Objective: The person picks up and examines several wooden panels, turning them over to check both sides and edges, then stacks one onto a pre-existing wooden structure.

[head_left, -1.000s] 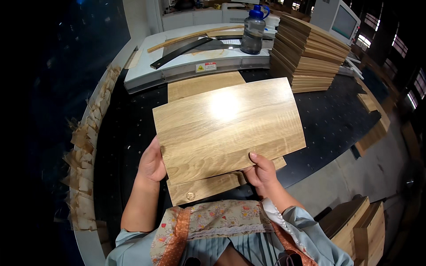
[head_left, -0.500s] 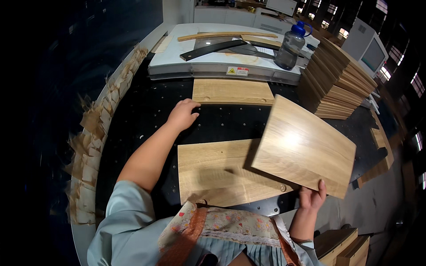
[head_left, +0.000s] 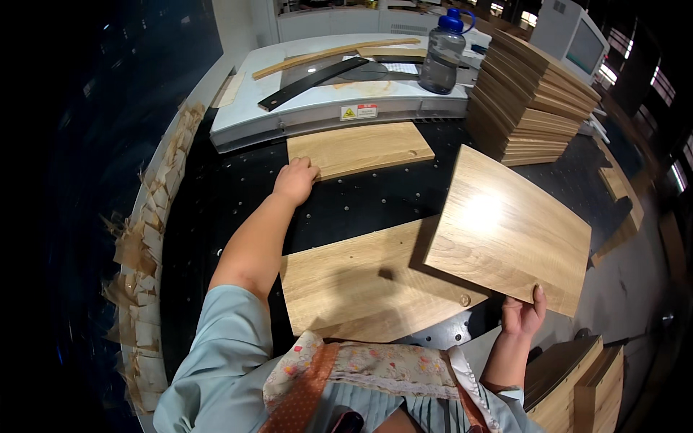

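My right hand [head_left: 523, 315] grips the lower edge of a light wood-grain panel [head_left: 516, 238], its thumb on the top face. The panel is raised and tilted, overlapping the right end of a longer wooden board [head_left: 354, 296]. That board lies flat close to my body and has a round hole near its right end. My left hand [head_left: 295, 179] reaches forward, fingers curled on the near left corner of another wooden board [head_left: 364, 148]. This farther board lies against the front of the white machine, with a round recess near its right end.
A black work surface [head_left: 346, 208] dotted with small studs carries the boards. Behind it, the white machine housing [head_left: 238, 119] holds wood strips, a black bar [head_left: 312, 84] and a blue-capped bottle [head_left: 442, 61]. Stacked panels [head_left: 530, 101] stand at right; more wooden pieces [head_left: 570, 382] sit lower right.
My left hand has come onto the far board's corner, and that board now sits at a slight angle. The view has shifted; my right hand still holds the panel up.
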`<state>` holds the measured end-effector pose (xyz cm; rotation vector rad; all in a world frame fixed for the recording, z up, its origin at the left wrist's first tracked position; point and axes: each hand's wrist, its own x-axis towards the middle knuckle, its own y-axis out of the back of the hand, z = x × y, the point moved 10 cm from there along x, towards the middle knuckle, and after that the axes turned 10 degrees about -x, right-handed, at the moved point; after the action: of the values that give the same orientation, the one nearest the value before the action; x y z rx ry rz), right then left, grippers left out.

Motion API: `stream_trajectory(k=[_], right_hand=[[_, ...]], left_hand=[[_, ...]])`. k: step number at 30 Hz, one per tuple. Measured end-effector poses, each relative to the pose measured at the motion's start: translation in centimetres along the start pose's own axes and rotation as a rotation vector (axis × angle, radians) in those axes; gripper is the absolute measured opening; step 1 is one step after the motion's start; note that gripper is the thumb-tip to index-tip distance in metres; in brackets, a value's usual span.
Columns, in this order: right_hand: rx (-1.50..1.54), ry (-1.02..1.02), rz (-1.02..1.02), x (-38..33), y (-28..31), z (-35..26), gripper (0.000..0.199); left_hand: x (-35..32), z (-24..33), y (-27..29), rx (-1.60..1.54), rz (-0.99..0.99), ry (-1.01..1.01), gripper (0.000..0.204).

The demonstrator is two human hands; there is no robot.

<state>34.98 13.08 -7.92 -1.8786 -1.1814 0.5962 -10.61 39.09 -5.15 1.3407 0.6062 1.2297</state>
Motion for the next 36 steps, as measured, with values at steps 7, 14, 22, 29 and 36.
stream_trajectory(k=[7, 14, 22, 29, 36], right_hand=[[-0.022, 0.008, 0.085, 0.2, -0.4, -0.1, 0.049], [0.060, 0.034, -0.126, 2.5, -3.2, -2.0, 0.039], [-0.197, -0.236, -0.091, 5.2, -11.9, 5.2, 0.032], [-0.246, -0.689, -0.089, 5.3, -17.7, 21.7, 0.030], [-0.451, -0.825, -0.139, 6.1, -19.8, 32.0, 0.040]], left_hand=[[-4.6, 5.6, 3.6, -0.536, 0.012, -0.168, 0.012], [-15.1, 11.6, 11.2, -0.736, -0.046, -0.238, 0.013], [-24.3, 16.6, 9.2, -0.572, -0.173, -0.281, 0.011], [-28.4, 17.2, 8.8, -0.564, -0.117, -0.188, 0.012], [-30.4, 15.4, 8.6, -0.849, -0.194, -0.039, 0.020]])
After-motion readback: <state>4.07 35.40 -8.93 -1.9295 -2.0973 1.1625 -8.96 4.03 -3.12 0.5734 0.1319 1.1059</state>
